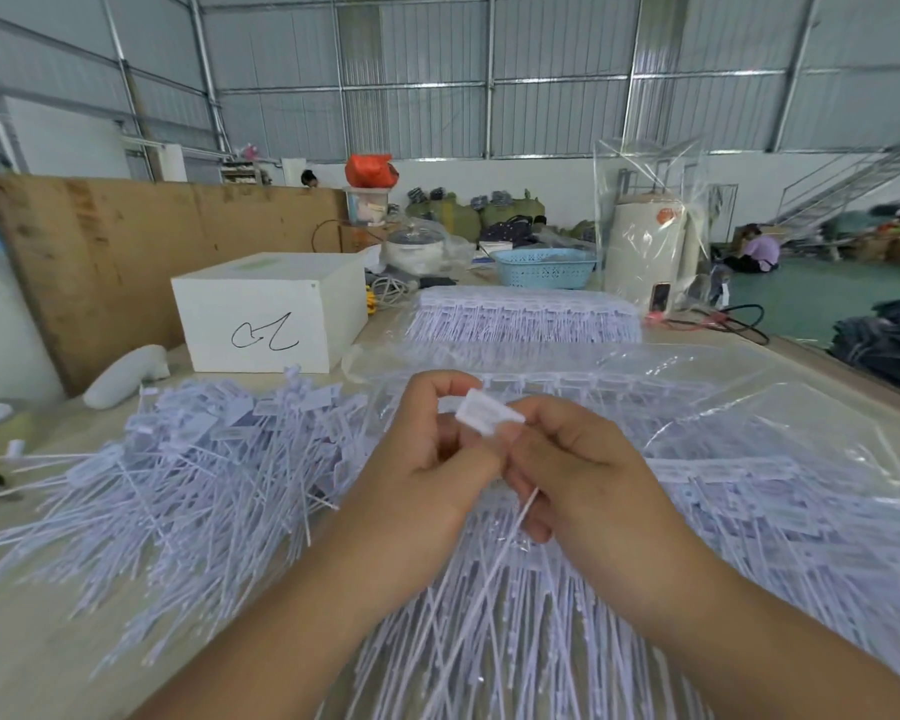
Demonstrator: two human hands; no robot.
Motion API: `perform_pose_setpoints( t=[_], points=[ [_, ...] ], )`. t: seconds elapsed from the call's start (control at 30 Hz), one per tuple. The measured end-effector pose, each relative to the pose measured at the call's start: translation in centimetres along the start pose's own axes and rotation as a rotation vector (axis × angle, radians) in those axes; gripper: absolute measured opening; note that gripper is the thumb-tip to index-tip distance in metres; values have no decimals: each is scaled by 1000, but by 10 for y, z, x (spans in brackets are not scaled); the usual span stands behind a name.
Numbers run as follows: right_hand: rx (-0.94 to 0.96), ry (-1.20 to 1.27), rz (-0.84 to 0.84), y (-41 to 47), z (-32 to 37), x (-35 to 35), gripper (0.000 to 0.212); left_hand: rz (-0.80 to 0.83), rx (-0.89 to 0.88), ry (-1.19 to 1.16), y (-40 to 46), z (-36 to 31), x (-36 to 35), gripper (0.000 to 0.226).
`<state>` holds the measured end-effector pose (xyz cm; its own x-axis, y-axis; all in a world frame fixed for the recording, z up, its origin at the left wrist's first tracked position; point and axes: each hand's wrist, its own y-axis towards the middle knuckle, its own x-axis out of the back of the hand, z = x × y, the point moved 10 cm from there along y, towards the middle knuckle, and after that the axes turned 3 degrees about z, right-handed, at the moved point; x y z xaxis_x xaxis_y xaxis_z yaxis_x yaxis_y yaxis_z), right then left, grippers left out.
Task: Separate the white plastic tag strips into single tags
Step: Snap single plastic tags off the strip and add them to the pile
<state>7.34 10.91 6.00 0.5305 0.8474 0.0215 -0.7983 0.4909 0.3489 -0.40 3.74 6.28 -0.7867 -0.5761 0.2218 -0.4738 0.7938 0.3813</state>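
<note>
- Two hands meet over the middle of the surface (48, 641), both working one tag (489, 414): the left hand (427, 459) has its fingers curled in on the near-left side of the tag head, the right hand (578, 459) pinches the far-right side, and the tag's thin tail runs down between the palms.
- Whether the tag is already free of its strip cannot be told; the fingers hide the joint.
- Risk: a twist at the wrong spot could snap the head off the tail instead of parting it cleanly from its neighbour, because the tail looks thin and the grip sits right at the head.
- Risk: the hanging tail could snag in the strips (515, 615) lying directly under the tag and drag several along when the hands lift.
- Risk: a freed tag dropped carelessly could land back among those uncut strips rather than on the loose pile (188, 485) left of the tag, mixing done and undone work.
- Risk: the clear bags (723, 407) right of the tag look slick; strips lying on them could slide toward the surface edge if pulled.
- More strips (526, 314) wait beyond the tag, beside the white box (266, 314), so much of the job seems to remain.
</note>
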Motion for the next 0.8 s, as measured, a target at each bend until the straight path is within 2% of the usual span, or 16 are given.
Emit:
perform_pose_setpoints(
  t=[0.07,0.1,0.13,0.23,0.27,0.33,0.4,0.47,0.53,0.67,0.73,0.8],
  points=[
    [15,141,-52,0,8,6,17,92,30,-21,-2,2,-14,63],
    [20,161,-97,0,11,12,18,150,44,14,-5,4,-22,65],
    [19,157,-147,-1,13,18,19,192,40,70,-7,3,-29,57],
    [24,136,-250,-2,13,33,21,219,14,121,-7,0,-32,13],
    [24,118,-253,-1,12,35,21,229,21,124,-7,3,-32,8],
    [-19,93,-238,2,3,34,20,208,46,219,-4,6,-23,21],
    [-86,79,-179,4,-10,28,14,34,43,333,4,5,10,26],
    [-75,-121,-63,4,-14,18,16,-259,23,375,9,0,63,28],
    [28,-444,70,1,-8,4,19,-463,64,523,9,3,111,32],
    [184,-994,199,-3,-4,-19,23,-477,256,985,12,29,148,22],
    [189,-1096,242,-5,-6,-24,28,-464,290,1029,13,34,149,14],
    [191,-1152,236,-6,-6,-23,32,-448,292,1050,14,34,146,19]
  ],
)
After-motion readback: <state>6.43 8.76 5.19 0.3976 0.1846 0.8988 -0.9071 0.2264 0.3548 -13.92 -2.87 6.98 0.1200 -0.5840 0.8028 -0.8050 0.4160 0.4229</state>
